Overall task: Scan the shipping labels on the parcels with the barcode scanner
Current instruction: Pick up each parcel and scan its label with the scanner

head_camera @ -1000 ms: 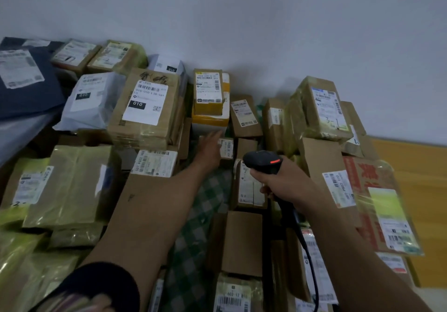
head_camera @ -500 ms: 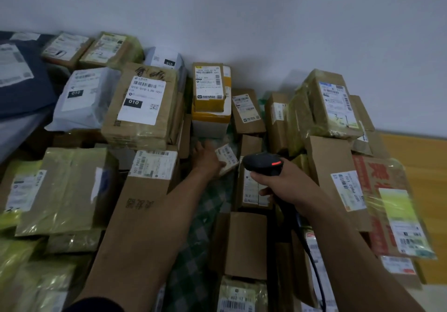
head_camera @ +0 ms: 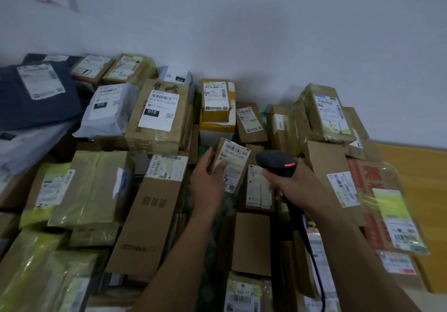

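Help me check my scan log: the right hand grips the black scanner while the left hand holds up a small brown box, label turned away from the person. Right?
Not quite: the head view shows the label facing the person, barcode visible. The rest stands: left hand holds up the small brown box, right hand grips the black scanner.
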`<act>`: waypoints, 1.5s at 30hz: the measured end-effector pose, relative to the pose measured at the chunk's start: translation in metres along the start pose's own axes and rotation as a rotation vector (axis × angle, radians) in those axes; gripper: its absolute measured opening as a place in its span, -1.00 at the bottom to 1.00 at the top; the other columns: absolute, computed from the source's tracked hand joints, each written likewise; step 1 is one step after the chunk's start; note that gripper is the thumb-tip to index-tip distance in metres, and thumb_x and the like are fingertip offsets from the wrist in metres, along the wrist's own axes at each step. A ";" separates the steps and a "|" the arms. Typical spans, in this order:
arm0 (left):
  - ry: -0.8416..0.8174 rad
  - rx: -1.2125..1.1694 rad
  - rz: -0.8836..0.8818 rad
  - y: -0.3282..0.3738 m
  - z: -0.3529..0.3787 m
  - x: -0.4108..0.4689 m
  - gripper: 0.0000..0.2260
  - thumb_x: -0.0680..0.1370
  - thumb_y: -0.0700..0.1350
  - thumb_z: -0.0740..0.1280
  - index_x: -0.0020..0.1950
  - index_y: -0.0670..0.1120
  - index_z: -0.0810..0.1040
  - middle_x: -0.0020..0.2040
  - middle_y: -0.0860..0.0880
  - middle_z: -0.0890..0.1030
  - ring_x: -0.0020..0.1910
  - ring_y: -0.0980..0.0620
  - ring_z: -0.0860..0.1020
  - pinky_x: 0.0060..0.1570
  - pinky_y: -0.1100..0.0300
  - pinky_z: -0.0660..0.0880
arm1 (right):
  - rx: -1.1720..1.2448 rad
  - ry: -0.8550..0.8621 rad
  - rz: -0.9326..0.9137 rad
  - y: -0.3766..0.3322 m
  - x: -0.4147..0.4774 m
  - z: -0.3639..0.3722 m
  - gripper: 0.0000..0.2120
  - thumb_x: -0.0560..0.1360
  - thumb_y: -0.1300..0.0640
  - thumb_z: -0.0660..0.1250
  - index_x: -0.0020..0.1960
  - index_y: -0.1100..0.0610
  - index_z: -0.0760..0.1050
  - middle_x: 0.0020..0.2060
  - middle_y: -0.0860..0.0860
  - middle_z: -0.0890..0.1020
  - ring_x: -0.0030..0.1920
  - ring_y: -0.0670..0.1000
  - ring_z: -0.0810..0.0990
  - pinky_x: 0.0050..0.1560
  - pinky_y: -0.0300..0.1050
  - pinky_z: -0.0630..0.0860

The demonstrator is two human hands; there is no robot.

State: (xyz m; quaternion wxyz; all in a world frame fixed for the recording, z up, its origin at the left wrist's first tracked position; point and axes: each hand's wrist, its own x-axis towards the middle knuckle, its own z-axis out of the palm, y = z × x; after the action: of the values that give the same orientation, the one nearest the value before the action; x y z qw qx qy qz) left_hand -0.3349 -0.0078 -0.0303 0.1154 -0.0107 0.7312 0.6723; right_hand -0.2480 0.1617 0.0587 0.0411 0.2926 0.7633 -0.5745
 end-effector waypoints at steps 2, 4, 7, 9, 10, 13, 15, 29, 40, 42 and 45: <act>-0.025 -0.104 0.008 0.017 -0.005 -0.021 -0.69 0.63 -0.10 0.41 0.26 0.27 0.54 0.07 0.22 0.69 0.03 0.28 0.67 -0.11 0.33 0.62 | 0.019 0.017 -0.074 -0.007 -0.010 0.001 -0.81 0.60 0.04 0.44 0.10 -0.25 0.58 -0.09 -0.21 0.74 0.01 -0.10 0.70 -0.17 -0.17 0.67; -0.033 -0.214 -0.024 0.028 -0.007 -0.038 -0.68 0.60 -0.12 0.45 0.31 0.18 0.57 0.04 0.20 0.71 0.01 0.24 0.69 -0.10 0.31 0.63 | 0.040 0.038 -0.127 -0.012 -0.021 0.002 -0.78 0.61 0.03 0.44 0.18 -0.24 0.56 -0.05 -0.19 0.73 0.02 -0.12 0.69 -0.21 -0.25 0.64; -0.032 -0.296 -0.041 0.041 -0.004 -0.059 -0.65 0.57 -0.14 0.48 0.32 0.13 0.57 -0.02 0.22 0.72 -0.05 0.21 0.71 -0.16 0.31 0.62 | 0.057 0.071 -0.181 -0.014 -0.037 0.003 -0.67 0.60 0.01 0.45 0.34 -0.12 0.51 0.04 -0.13 0.73 0.01 -0.14 0.70 -0.22 -0.27 0.62; -0.067 -0.266 -0.035 0.045 0.001 -0.070 -0.51 0.56 -0.08 0.51 0.43 0.18 0.45 0.04 0.22 0.67 -0.08 0.29 0.68 -0.20 0.28 0.63 | 0.034 0.126 -0.203 -0.012 -0.046 0.000 -0.58 0.55 -0.09 0.48 0.37 -0.12 0.48 0.05 -0.13 0.72 0.01 -0.14 0.72 -0.09 -0.12 0.67; -0.087 -0.253 -0.043 0.045 0.002 -0.075 -0.45 0.54 -0.05 0.52 0.46 0.23 0.39 0.09 0.19 0.62 -0.07 0.30 0.68 -0.20 0.25 0.65 | 0.024 0.146 -0.206 -0.013 -0.051 -0.004 -0.55 0.52 -0.14 0.50 0.35 -0.15 0.48 0.05 -0.13 0.72 0.01 -0.11 0.73 -0.02 -0.02 0.68; -0.190 -0.191 -0.020 0.043 0.002 -0.088 -0.51 0.51 0.02 0.53 0.33 0.40 0.45 0.25 0.12 0.59 0.09 0.21 0.65 -0.09 0.16 0.69 | 0.059 0.158 -0.211 -0.015 -0.061 -0.015 -0.58 0.50 -0.12 0.52 0.30 -0.13 0.50 0.02 -0.05 0.75 0.00 0.05 0.76 0.03 0.23 0.70; -0.252 -0.202 -0.024 0.045 0.001 -0.095 -0.46 0.50 0.02 0.54 0.34 0.45 0.43 0.31 0.23 0.55 0.20 0.30 0.58 -0.02 0.19 0.67 | 0.088 0.162 -0.203 -0.014 -0.067 -0.020 -0.61 0.54 -0.05 0.51 0.31 -0.10 0.49 0.00 -0.01 0.76 -0.03 0.13 0.77 0.03 0.27 0.70; -0.242 -0.075 0.179 0.039 0.006 -0.071 -0.24 0.52 -0.10 0.55 0.53 0.39 0.25 0.29 0.26 0.55 0.27 0.28 0.54 0.14 0.14 0.64 | -0.064 0.153 -0.185 -0.022 -0.103 -0.028 -0.56 0.55 -0.02 0.50 0.36 -0.07 0.42 -0.15 -0.05 0.67 -0.30 -0.17 0.64 -0.31 -0.27 0.52; -0.094 0.085 0.338 0.015 0.022 -0.017 -0.20 0.50 -0.17 0.55 0.65 0.01 0.24 0.49 -0.10 0.45 0.43 -0.02 0.47 0.18 0.53 0.44 | -0.124 0.054 -0.170 -0.029 -0.113 -0.024 -0.67 0.59 0.03 0.46 0.32 -0.06 0.49 -0.23 0.01 0.74 -0.29 0.00 0.74 -0.29 -0.24 0.57; -0.069 0.094 0.342 0.014 0.023 -0.016 -0.22 0.49 -0.20 0.56 0.64 -0.03 0.27 0.46 -0.14 0.45 0.41 -0.05 0.48 0.15 0.57 0.42 | -0.114 0.052 -0.165 -0.030 -0.113 -0.024 -0.65 0.59 0.03 0.46 0.33 -0.06 0.48 -0.23 0.02 0.74 -0.28 0.02 0.74 -0.29 -0.24 0.57; -0.045 0.113 0.358 0.012 0.025 -0.015 -0.23 0.48 -0.23 0.56 0.62 -0.07 0.29 0.44 -0.15 0.45 0.39 -0.06 0.47 0.10 0.60 0.40 | -0.109 0.049 -0.166 -0.030 -0.114 -0.025 -0.64 0.59 0.02 0.46 0.33 -0.08 0.46 -0.22 0.02 0.74 -0.26 0.02 0.75 -0.27 -0.24 0.58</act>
State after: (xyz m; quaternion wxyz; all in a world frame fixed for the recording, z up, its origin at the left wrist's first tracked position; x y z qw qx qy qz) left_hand -0.3182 0.0157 -0.0178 0.0107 0.1411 0.7553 0.6399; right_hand -0.1625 0.1337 0.1383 -0.0096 0.2398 0.8159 -0.5261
